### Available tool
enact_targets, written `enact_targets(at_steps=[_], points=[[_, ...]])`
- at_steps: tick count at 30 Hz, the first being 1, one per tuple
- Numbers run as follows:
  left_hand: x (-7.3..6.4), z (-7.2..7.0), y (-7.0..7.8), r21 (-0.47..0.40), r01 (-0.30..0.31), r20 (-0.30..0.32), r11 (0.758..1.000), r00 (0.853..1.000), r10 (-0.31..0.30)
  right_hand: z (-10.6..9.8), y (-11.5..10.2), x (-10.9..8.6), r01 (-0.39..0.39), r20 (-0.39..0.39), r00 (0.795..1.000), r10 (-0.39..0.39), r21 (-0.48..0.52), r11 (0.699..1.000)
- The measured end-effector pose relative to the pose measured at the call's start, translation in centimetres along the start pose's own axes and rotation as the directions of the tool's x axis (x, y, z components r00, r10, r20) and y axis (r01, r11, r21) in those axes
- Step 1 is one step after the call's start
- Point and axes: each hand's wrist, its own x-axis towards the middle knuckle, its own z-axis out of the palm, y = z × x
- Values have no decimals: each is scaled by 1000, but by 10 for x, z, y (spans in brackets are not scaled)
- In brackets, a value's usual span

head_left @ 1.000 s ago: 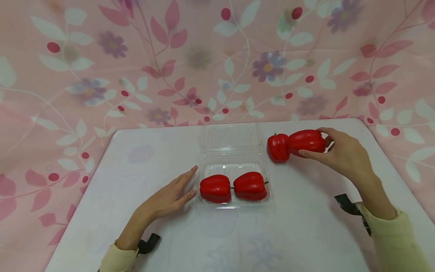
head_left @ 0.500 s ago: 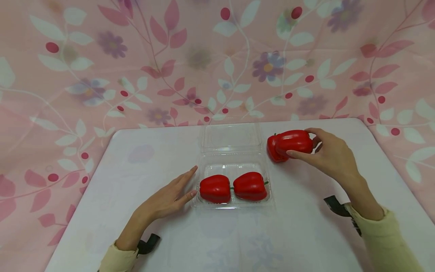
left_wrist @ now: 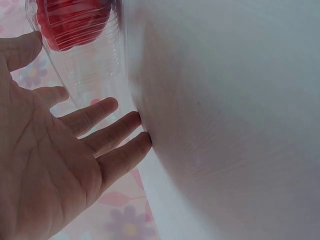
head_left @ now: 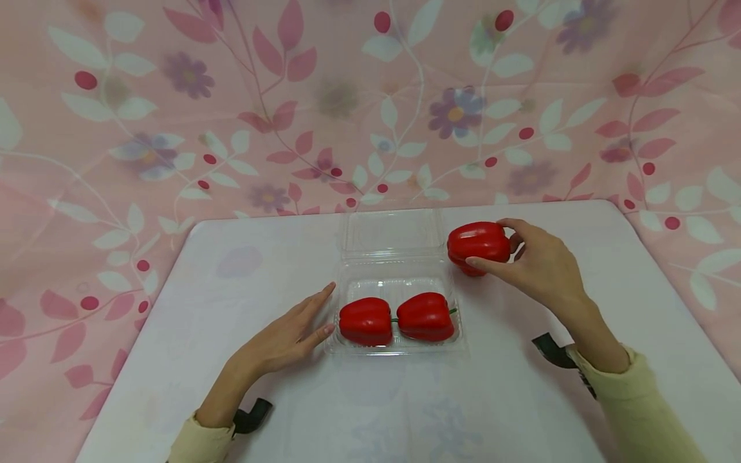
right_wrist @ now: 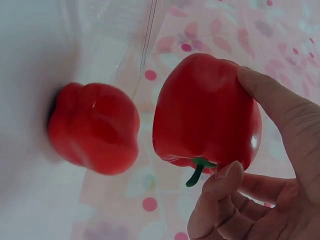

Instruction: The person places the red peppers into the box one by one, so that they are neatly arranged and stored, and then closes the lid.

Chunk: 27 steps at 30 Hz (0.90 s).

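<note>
My right hand [head_left: 541, 260] pinches a red bell pepper [head_left: 479, 242] between thumb and fingers, raised off the table. In the right wrist view this held pepper [right_wrist: 205, 110] shows its green stem. Another red bell pepper [right_wrist: 95, 129] rests on the table beyond it, mostly covered by the held one in the head view. A clear plastic clamshell box [head_left: 399, 270] lies unfolded at the middle, with two red peppers, left [head_left: 365, 321] and right [head_left: 426, 316], lying in its front part. My left hand [head_left: 283, 337] has its fingers extended beside the box's left side.
The box's transparent lid [head_left: 393, 233] lies folded back toward the far table edge. A white cloth covers the table [head_left: 405, 411]. Behind it hangs a pink floral curtain [head_left: 231, 96].
My right hand has carried the held pepper leftward, so it now covers most of the pepper on the table. My left hand and the two boxed peppers stay in place.
</note>
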Motion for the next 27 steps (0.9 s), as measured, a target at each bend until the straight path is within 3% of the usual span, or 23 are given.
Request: enact_targets(at_steps=[19, 27], points=[[0, 0, 0, 1, -6, -4, 1000, 1000, 6, 27, -37, -2, 68, 51, 996, -70, 33, 997], [0, 0, 0, -2, -11, -7, 1000, 1000, 11, 36, -51, -1, 58, 86, 995, -60, 23, 998]])
